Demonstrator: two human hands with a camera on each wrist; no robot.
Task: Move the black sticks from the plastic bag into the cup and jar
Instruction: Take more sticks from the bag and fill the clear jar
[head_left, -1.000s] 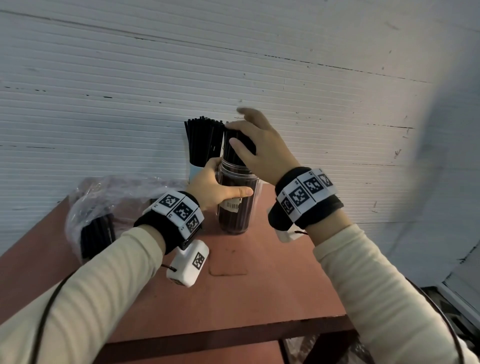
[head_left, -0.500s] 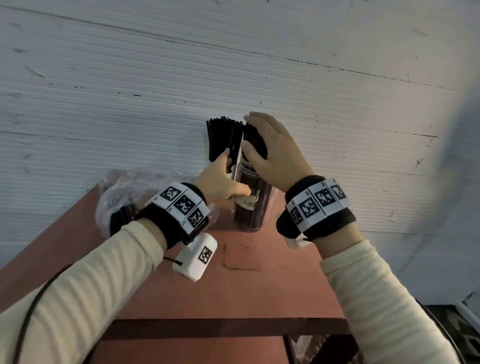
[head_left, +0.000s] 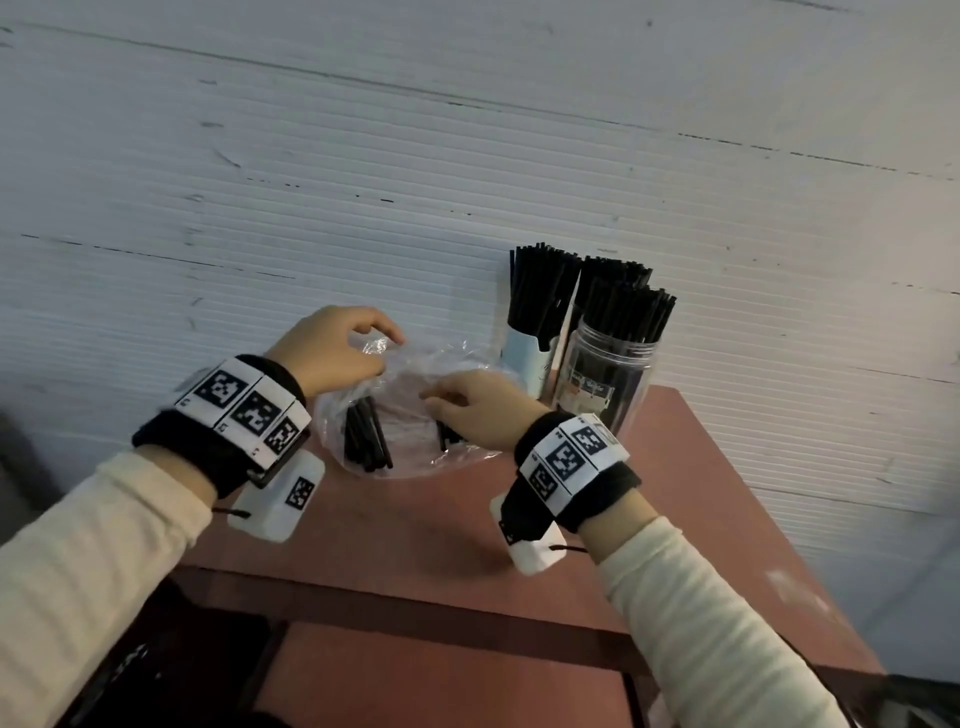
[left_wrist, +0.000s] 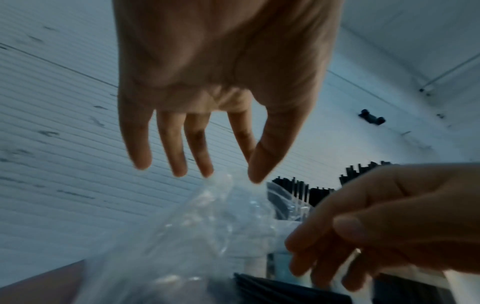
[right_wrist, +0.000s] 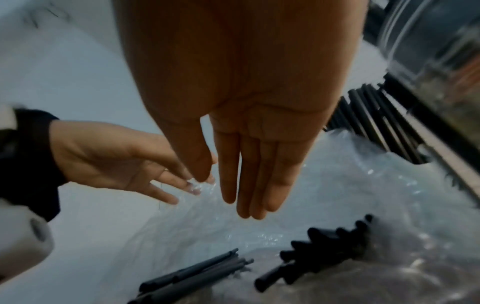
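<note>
Now we fetch more black sticks (head_left: 366, 434), loose in plastic bag (head_left: 415, 395) beside cup (head_left: 532, 348) and jar (head_left: 602, 374). Left hand (head_left: 332, 353) pinches bag mouth; right hand (head_left: 478, 410) fingers straight, together, reaching in. Next: grip bundle.

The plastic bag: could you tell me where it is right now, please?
In the head view the plastic bag lies on the red table, left of the cup and jar, between both hands.
</note>
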